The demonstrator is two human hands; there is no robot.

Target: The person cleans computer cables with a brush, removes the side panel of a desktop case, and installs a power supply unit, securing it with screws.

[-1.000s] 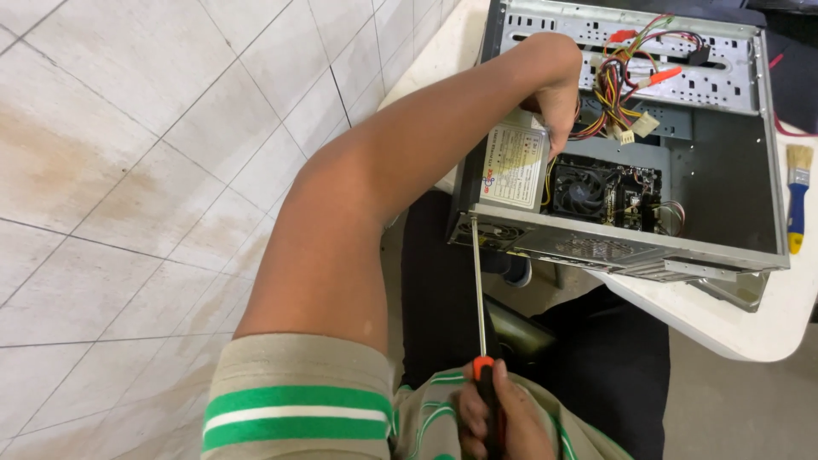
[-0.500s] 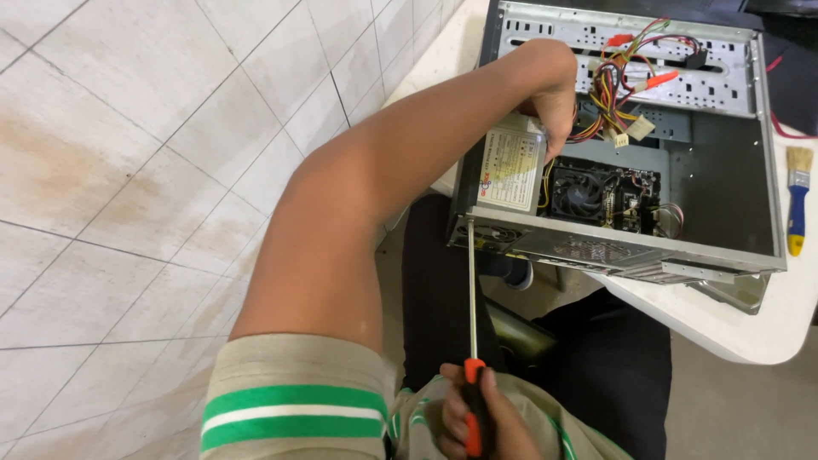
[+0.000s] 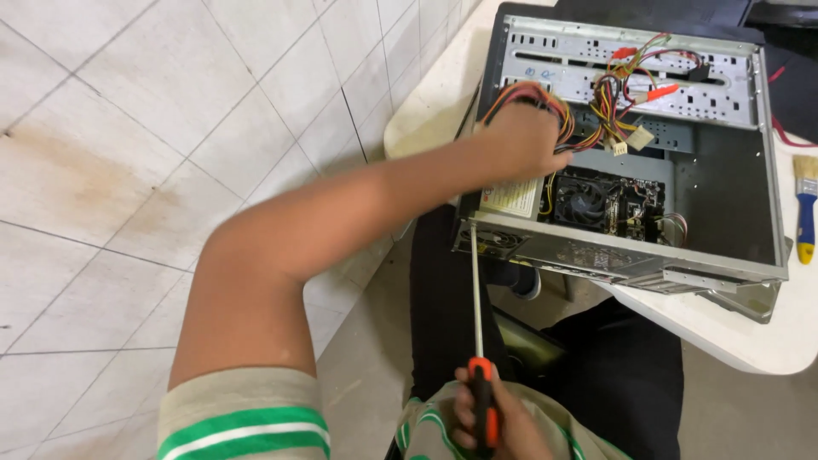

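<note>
An open grey computer case (image 3: 630, 255) lies on its side on a white round table (image 3: 724, 328). My left hand (image 3: 524, 140) reaches inside it and rests on the power supply (image 3: 511, 198), beside a bundle of coloured wires (image 3: 609, 106). My right hand (image 3: 494, 417), low near my lap, grips the orange and black handle of a long screwdriver (image 3: 477, 324). Its thin shaft runs up to the case's rear edge, the tip at the back panel near the power supply fan grille (image 3: 490, 240).
A motherboard with a black cooler fan (image 3: 588, 203) sits inside the case. A blue-handled paintbrush (image 3: 805, 209) lies on the table at the right. Tiled floor (image 3: 153, 170) spreads to the left. My dark trouser legs (image 3: 613, 375) are under the table.
My left hand has slid lower onto the power supply and my forearm has dropped flatter. The screwdriver stays against the case's back edge, my right hand still on its handle.
</note>
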